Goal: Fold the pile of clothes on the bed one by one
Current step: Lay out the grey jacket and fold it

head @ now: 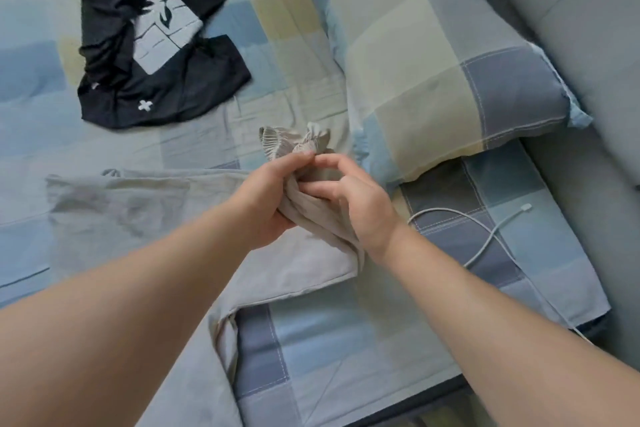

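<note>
The curled fingers of the left hand (270, 194) and right hand (353, 199) grip the bunched elastic waistband of a pale grey-beige cotton garment (138, 215). Its body lies on the blue-and-yellow checked bed (329, 350). Folding this 1 piece looks barely begun; next it probably needs flattening. The crumpled black T-shirt (162, 87), well apart, shows a grey graphic and a white cross, with no legible writing.

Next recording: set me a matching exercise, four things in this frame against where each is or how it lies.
Things:
1. grey garment
2. black garment
3. pillow
4. white cable

Places or states:
A. crumpled, far left on the bed
B. looped on the sheet, right side
C. bunched between left hand and right hand
D. checked, upper right

Pairs: 1-C, 2-A, 3-D, 4-B
</note>
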{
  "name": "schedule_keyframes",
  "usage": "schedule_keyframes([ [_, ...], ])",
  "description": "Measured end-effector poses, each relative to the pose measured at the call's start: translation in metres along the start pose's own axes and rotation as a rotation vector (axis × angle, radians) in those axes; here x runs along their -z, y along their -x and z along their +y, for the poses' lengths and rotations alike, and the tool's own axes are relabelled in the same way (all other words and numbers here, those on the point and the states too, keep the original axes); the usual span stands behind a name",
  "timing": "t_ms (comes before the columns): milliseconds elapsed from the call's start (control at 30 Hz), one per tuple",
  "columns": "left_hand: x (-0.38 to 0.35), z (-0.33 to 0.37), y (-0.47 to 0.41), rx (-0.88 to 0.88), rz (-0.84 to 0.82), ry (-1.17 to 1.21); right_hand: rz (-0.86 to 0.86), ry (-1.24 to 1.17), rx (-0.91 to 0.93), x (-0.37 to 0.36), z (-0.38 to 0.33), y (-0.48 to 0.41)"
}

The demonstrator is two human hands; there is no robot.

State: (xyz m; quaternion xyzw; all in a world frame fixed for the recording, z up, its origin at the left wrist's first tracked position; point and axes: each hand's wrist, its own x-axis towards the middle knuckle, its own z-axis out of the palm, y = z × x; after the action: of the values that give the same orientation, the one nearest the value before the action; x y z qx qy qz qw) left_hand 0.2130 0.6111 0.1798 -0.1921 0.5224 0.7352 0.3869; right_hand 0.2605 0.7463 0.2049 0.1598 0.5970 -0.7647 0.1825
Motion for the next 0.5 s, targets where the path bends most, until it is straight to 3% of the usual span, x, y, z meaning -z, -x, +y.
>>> schedule_keyframes([
  [33,0.019,0.006,0.009,-0.009,0.054,0.053,0.011,-0.019,-0.017,-0.019,0.001,-0.004],
  [233,0.156,0.017,0.058,-0.042,0.325,0.210,0.260,0.385,0.006,-0.123,0.044,-0.043],
  [433,0.322,-0.001,0.111,-0.051,0.599,0.259,0.032,1.097,-0.087,-0.232,0.113,-0.067],
  [500,0.374,-0.011,0.129,-0.066,0.667,0.280,-0.022,1.235,-0.148,-0.267,0.134,-0.068],
])
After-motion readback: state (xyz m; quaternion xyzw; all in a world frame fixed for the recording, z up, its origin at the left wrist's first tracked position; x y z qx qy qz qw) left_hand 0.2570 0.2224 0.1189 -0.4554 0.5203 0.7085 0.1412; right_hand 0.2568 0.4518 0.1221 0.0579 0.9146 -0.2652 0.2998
